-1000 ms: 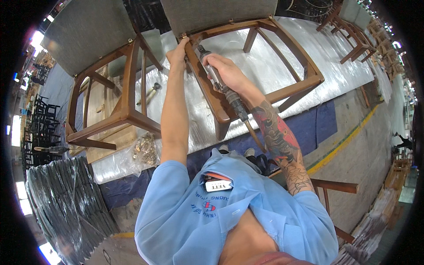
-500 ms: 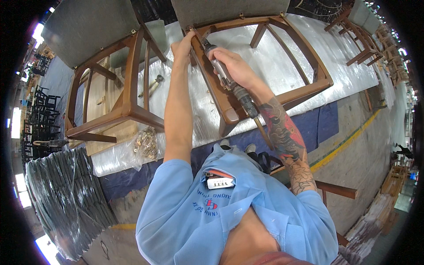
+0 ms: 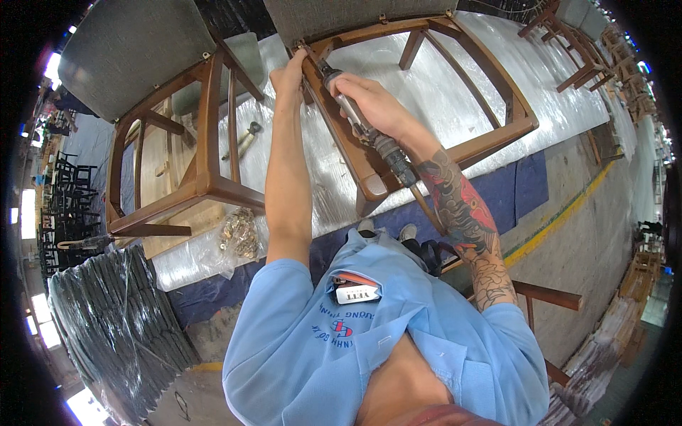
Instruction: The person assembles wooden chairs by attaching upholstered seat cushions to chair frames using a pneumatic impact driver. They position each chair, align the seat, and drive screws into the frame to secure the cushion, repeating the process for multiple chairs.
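Here, seen from above your head, your right hand [image 3: 369,99] is clenched around a long metal power driver [image 3: 362,126], its tip set against the corner of the upturned wooden chair frame [image 3: 490,142] at about twelve o'clock, just under the grey upholstered seat [image 3: 341,18]. Your left hand [image 3: 290,74] lies just to the nine o'clock side of that tip, fingers [image 3: 297,57] pressed against the same corner of the frame rather than wrapped around anything; whether they pinch a small fitting there is too small to tell. Compared with a second ago, the view has tipped forward and closer, so the chair corner now sits higher and larger, and the driver has stayed on the same joint with both hands in the same hold; that reads as work still in progress at this one corner. The frame rests on a surface [image 3: 440,85] covered in shiny plastic wrap. At ten o'clock a second upturned chair [image 3: 206,142] lies on its side, a loose hand tool [image 3: 243,138] between the two chairs. At eight o'clock, near your left elbow, sits a clear bag of brass-coloured hardware [image 3: 240,234]. A wrapped dark stack [image 3: 114,319] stands at seven o'clock on the floor.
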Motion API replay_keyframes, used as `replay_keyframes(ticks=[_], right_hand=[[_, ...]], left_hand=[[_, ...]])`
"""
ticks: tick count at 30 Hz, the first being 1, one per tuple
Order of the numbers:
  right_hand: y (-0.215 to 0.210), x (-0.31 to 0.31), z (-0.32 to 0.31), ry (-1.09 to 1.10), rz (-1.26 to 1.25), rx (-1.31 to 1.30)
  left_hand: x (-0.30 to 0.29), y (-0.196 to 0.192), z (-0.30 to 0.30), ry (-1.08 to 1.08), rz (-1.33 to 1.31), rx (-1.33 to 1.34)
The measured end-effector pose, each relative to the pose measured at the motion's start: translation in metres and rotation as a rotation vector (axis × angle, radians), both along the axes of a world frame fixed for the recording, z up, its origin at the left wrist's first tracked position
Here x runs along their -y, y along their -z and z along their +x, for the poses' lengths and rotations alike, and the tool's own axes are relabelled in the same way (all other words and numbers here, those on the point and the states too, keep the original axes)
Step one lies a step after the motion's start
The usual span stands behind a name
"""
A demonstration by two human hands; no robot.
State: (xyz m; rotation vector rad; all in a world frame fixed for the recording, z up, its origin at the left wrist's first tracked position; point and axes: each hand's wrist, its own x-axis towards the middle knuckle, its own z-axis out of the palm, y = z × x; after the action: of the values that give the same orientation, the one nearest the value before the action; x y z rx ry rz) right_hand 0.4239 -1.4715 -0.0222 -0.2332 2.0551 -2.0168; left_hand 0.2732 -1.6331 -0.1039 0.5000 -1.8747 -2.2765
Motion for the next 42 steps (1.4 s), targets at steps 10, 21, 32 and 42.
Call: replay_keyframes(ticks=[10,21,32,42], right_hand=[[0.001,0.003,-0.002,0.033,0.057,-0.054],[-0.004,0.004,-0.002,0.022,0.096,-0.013],[0.001,0.003,-0.009,-0.006,0.074,-0.02],[-0.003,0.003,-0.009,-0.001,0.058,0.018]], left_hand=[[-0.004,-0.003,0.005,0.017,0.196,-0.072],[-0.008,-0.008,0.008,-0.021,0.254,-0.033],[-0.007,-0.001,0.005,0.001,0.254,-0.076],[-0.008,-0.004,0.008,-0.003,0.297,-0.071]])
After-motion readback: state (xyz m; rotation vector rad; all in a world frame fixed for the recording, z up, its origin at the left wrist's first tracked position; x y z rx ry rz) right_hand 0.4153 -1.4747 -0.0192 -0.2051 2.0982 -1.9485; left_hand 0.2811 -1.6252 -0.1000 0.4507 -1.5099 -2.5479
